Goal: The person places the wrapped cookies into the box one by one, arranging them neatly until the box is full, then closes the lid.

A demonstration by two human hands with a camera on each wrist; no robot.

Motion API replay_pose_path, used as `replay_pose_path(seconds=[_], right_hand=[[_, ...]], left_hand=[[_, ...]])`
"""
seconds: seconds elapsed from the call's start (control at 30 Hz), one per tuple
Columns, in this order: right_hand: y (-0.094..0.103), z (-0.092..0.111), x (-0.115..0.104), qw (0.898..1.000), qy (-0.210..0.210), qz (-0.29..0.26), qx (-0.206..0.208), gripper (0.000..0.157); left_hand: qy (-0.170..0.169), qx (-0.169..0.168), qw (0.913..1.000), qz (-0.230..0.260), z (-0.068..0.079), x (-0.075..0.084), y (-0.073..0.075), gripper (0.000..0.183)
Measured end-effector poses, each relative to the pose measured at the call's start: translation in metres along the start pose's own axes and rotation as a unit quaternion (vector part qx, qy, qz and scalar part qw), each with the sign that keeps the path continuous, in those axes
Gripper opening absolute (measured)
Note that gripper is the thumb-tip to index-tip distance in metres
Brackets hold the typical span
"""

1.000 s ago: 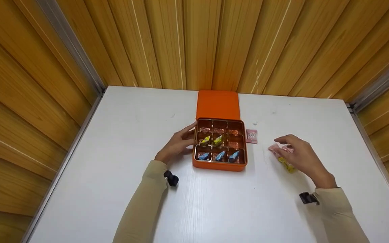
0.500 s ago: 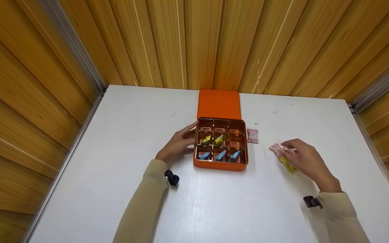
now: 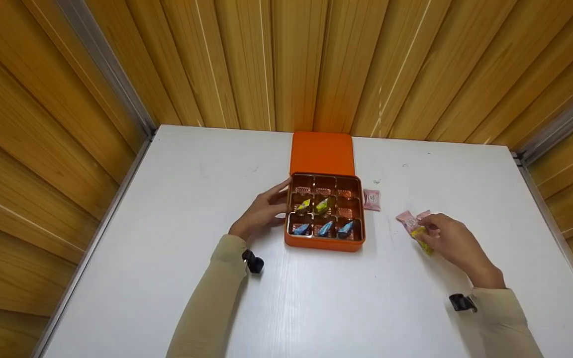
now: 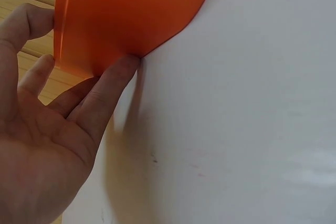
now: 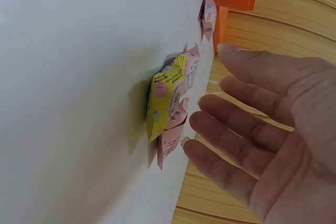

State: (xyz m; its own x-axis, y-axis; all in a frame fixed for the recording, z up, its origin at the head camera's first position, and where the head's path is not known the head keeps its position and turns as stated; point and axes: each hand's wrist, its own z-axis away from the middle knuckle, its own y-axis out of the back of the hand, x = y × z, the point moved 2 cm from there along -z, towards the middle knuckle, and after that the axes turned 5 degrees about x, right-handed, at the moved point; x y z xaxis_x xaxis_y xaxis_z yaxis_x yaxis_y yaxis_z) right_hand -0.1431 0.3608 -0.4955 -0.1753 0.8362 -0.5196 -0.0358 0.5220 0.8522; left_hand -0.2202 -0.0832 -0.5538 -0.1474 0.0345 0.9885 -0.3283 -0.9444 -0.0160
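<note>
An orange box (image 3: 324,244) with a dark divided insert stands mid-table. Blue-wrapped candies (image 3: 325,229) sit in its front row, and two yellow-wrapped candies (image 3: 322,206) in the middle row. My left hand (image 3: 259,214) rests its fingertips against the box's left side; the left wrist view shows them on the orange wall (image 4: 121,19). Over on the right, my right hand (image 5: 268,129) hovers with relaxed fingers beside a yellow-wrapped candy (image 5: 164,98), nothing in its grasp. Two pink-wrapped candies (image 5: 173,136) lie against the yellow one.
The orange lid (image 3: 322,153) lies behind the box, close to the wood-panelled wall (image 3: 286,64). Another pink-wrapped candy (image 3: 372,200) lies just right of the box. Everything stands on a white table (image 3: 192,199).
My right hand has shifted slightly toward me and right, from over the pink candies to the yellow one, uncovering more of the pink wrappers. The left hand and box have stayed put.
</note>
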Motion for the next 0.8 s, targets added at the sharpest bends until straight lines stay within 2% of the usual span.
replay_pose_path(seconds=[0.43, 0.8], right_hand=[[-0.007, 0.003, 0.007, 1.000, -0.017, 0.023, -0.007, 0.029], [-0.013, 0.009, 0.011, 1.000, -0.019, 0.020, -0.003, 0.019]], left_hand=[[0.006, 0.010, 0.9999, 0.001, -0.001, 0.001, 0.000, 0.080], [0.001, 0.003, 1.0000, 0.002, 0.000, 0.000, 0.000, 0.078]])
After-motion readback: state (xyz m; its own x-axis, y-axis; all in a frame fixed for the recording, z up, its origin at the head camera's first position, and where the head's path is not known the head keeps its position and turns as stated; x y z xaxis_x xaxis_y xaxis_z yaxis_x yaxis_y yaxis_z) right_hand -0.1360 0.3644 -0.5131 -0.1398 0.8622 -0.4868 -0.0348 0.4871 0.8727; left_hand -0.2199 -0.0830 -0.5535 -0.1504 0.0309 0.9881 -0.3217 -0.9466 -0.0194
